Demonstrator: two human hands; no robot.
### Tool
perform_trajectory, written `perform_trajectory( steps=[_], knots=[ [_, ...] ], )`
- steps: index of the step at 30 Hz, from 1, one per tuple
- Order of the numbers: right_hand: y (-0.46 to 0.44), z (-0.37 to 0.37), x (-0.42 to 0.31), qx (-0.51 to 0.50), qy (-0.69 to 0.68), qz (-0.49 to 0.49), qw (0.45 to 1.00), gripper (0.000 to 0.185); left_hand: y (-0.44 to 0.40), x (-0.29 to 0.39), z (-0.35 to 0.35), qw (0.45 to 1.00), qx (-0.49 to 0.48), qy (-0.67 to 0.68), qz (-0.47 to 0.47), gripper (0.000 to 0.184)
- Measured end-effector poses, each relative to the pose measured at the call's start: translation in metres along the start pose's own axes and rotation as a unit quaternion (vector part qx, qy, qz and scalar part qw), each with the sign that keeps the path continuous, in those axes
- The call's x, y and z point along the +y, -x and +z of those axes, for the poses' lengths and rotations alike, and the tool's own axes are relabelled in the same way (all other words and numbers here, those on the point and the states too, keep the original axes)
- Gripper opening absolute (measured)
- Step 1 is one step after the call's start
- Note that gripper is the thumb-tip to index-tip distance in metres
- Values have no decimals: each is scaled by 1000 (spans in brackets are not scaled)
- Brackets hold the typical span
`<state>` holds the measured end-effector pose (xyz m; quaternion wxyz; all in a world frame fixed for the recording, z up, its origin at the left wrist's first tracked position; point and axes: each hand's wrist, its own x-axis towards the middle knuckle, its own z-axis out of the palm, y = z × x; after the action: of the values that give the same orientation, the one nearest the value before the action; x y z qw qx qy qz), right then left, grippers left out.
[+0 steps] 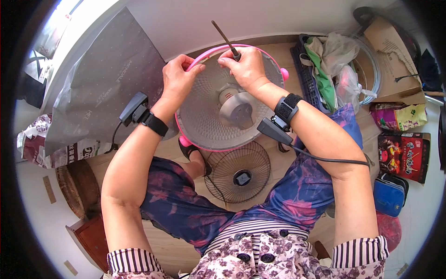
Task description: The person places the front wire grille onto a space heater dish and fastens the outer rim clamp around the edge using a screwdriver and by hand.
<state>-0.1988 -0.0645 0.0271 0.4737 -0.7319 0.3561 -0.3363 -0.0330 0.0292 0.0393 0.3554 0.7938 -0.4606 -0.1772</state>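
Note:
A round dish heater point(200, 109) with a pink rim and a dimpled silver reflector faces up in front of me. Its grey central cone point(241, 109) points toward me. My left hand point(180, 76) is closed on the upper left of the rim, thumb inside the dish. At the top of the rim, my right hand point(246, 67) is closed around a screwdriver point(225, 39), whose long dark shaft points up and away from the dish. What its fingertips pinch at the rim is too small to make out. Below the heater, a round wire grille point(239, 174) lies on the floor between my feet.
A grey plastic sheet point(97, 83) leans at the left. At the right stand a dark crate point(306, 74) with bags, a coil of tubing point(376, 69), a cardboard box point(392, 56), a red box point(404, 156) and a blue case point(389, 195). A wooden stool point(76, 186) is at lower left.

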Motion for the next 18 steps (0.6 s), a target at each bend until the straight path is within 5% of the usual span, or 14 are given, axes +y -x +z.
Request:
perform_trajectory(
  steps=[18],
  knots=[
    [-5, 8, -3, 5, 21, 36, 999, 10, -18, -17, 9, 998, 11, -44, -32, 37]
  ],
)
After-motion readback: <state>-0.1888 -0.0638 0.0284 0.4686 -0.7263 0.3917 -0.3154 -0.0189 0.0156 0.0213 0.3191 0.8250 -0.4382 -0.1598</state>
